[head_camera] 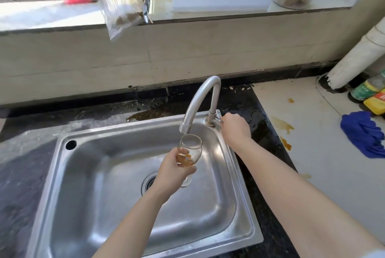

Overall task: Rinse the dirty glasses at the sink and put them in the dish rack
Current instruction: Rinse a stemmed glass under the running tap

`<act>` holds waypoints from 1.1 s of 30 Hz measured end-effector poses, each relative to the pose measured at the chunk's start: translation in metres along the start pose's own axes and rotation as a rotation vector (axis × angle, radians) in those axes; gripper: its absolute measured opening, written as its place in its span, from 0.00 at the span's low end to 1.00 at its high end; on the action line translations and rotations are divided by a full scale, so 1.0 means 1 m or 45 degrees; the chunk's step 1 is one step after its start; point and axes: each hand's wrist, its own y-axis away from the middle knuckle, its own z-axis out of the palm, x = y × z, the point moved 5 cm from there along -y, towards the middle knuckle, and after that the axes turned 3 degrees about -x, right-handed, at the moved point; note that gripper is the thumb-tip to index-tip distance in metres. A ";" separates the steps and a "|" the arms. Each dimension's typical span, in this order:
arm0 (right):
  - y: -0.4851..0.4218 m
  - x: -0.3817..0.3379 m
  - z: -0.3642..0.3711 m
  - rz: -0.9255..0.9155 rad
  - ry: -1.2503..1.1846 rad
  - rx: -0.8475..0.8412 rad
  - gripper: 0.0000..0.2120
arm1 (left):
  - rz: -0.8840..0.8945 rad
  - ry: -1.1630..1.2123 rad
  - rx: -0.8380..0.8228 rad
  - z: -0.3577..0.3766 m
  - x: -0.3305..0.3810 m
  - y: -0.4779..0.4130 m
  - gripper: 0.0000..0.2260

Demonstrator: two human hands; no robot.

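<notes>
One stemmed glass is all I am handling right now, and I am holding it over the sink, mouth up and leaning slightly, its long axis running from the foot low down to the rim directly under the faucet spout. Amber residue is sitting in the bottom of the bowl. I am wrapping my left hand around the lower bowl and stem, fingers pressed closed on the glass, thumb across the front; the foot is peeking out below my palm. No stream is clearly showing at the spout, though the blur could be hiding a thin one.

I am reaching my right hand to the faucet base at the back right corner of the sink, fingers curled toward the small lever there; my knuckles are covering the contact, so I cannot tell whether I am gripping it or only touching it. That hand is the nearer one to the tap, and the glass is lying to its left, lower and nearer to me, so the rinse is hinging on keeping the rim lined up under the spout.

Spilled brown liquid is marking the counter to my right, beside a blue cloth. No dish rack or other glasses are in sight, so where this glass is going is hidden from me.
</notes>
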 end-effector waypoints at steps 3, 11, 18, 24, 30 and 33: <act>0.004 -0.006 0.001 -0.070 0.114 -0.023 0.11 | -0.008 0.024 0.014 -0.003 -0.001 0.001 0.16; 0.014 -0.018 0.005 -0.198 0.330 -0.040 0.12 | -0.015 0.069 0.029 -0.006 0.000 0.001 0.16; 0.015 -0.021 0.008 -0.242 0.366 -0.092 0.13 | -0.039 0.101 0.041 -0.011 0.001 0.003 0.16; 0.034 -0.026 -0.003 -0.224 -0.236 -0.016 0.12 | -0.064 -0.005 0.026 -0.019 0.005 0.009 0.13; 0.067 -0.059 0.003 -0.309 -1.087 -0.402 0.12 | -0.216 0.003 -0.054 -0.020 0.006 0.012 0.09; 0.064 -0.063 0.007 -0.262 -0.997 -0.385 0.13 | -0.346 0.173 -0.124 -0.015 0.009 0.012 0.05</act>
